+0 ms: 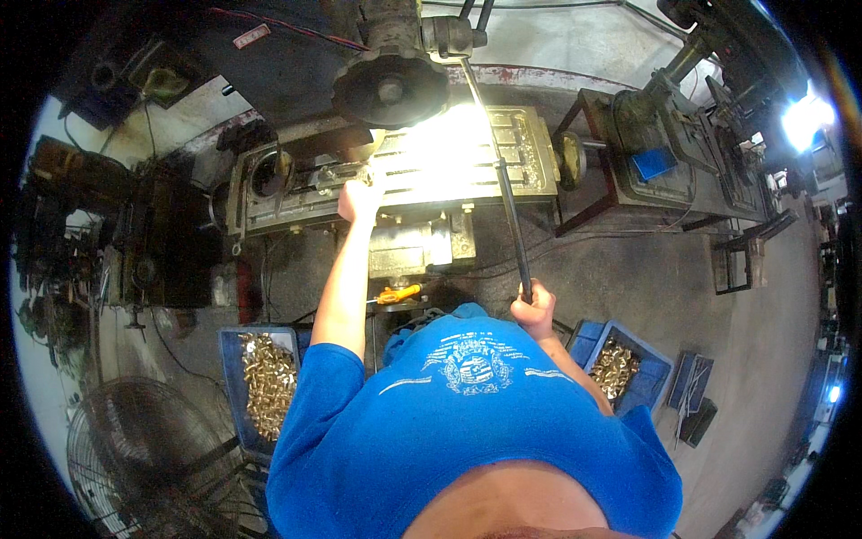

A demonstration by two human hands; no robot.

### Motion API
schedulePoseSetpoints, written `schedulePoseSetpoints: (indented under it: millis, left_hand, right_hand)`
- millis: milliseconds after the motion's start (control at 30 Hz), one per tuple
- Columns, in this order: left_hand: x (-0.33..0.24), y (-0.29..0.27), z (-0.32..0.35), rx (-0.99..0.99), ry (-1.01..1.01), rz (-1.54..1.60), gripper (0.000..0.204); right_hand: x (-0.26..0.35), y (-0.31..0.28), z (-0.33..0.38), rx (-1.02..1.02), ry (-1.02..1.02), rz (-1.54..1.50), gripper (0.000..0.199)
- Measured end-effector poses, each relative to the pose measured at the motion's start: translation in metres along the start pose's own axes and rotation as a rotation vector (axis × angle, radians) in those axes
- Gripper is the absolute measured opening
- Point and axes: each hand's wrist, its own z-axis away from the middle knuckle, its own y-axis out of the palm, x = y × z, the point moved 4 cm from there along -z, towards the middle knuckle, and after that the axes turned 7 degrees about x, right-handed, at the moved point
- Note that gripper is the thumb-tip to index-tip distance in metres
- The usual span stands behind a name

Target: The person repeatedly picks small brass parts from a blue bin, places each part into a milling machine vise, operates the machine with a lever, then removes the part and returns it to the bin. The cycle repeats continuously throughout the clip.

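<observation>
Long dark steel feed lever [503, 180] slopes down from the drill head; right hand [535, 305] has its grip closed on the lever's lower end. Left hand [359, 199] steadies a small workpiece, grip closed, on the grey slotted machine table [512, 148] left of the lever. Blue bins of brass parts [260, 377] sit either side, within reach.

A blue short-sleeved T-shirt [467, 422] with a white crest print on the chest; its hem rides up at 6 o'clock. Both forearms bare, no gloves.

Probably machine shop: drill press [395, 81], brass-part bins [260, 382]
</observation>
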Motion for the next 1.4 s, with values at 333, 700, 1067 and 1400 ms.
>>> schedulePoseSetpoints:
  millis: [333,700,1067,1400]
  left_hand:
    - [0.001,0.002,-0.001,-0.015,0.013,0.0,0.064]
    - [0.002,0.0,-0.001,-0.027,0.002,0.013,0.065]
    - [0.004,0.004,-0.004,-0.02,-0.012,-0.008,0.063]
    - [0.006,0.007,-0.006,-0.055,0.003,-0.007,0.062]
  right_hand:
    - [0.004,0.0,-0.001,0.016,0.002,-0.021,0.025]
    - [0.008,0.0,-0.001,-0.012,-0.045,0.065,0.022]
    - [0.0,0.001,-0.003,0.01,-0.007,-0.025,0.021]
    - [-0.008,0.0,-0.004,0.015,-0.026,-0.04,0.022]
